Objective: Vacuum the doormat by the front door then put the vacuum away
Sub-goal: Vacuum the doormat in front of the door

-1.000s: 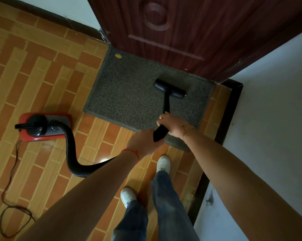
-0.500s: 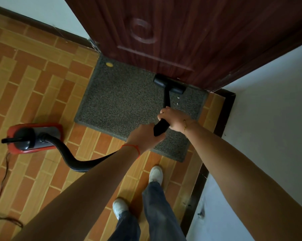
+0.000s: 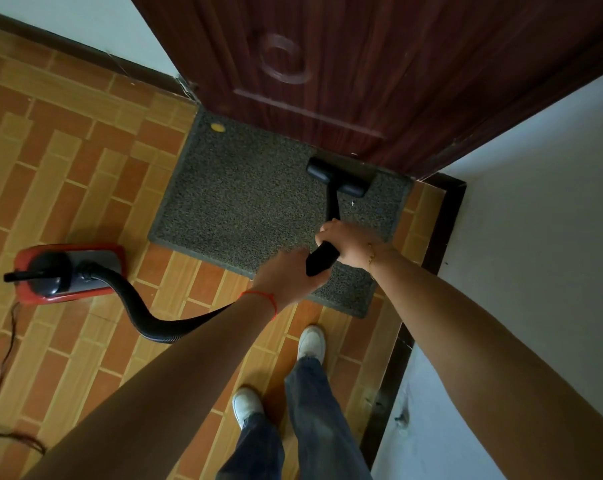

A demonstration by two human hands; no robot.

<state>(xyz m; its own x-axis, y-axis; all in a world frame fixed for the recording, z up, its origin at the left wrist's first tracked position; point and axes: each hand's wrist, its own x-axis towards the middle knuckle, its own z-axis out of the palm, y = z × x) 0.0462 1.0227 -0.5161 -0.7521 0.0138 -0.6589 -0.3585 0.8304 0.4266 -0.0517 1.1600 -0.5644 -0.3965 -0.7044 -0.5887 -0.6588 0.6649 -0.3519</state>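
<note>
1. My right hand (image 3: 347, 242) curls round the black plastic vacuum wand (image 3: 332, 216); my left hand (image 3: 286, 275) wraps the wand's lower end, its fingers hidden from me; if either grip slackens, I judge the wand could twist off line.
2. The black T-shaped nozzle (image 3: 338, 178) sits on the speckled grey rectangular doormat (image 3: 244, 202), right against the dark red-brown wooden door (image 3: 328, 64); another push could knock the door.
3. A small yellow scrap (image 3: 217, 127) lies on the doormat's far corner, well away from the nozzle; I could miss it.
4. The red canister vacuum (image 3: 68, 271) rests on the brick-pattern tiled floor (image 3: 68, 168) beside the doormat; its black ribbed hose (image 3: 137, 306) bends near my white shoes (image 3: 312, 342); stepping back could snag it, or tug the thin dark cord (image 3: 2, 368).
</note>
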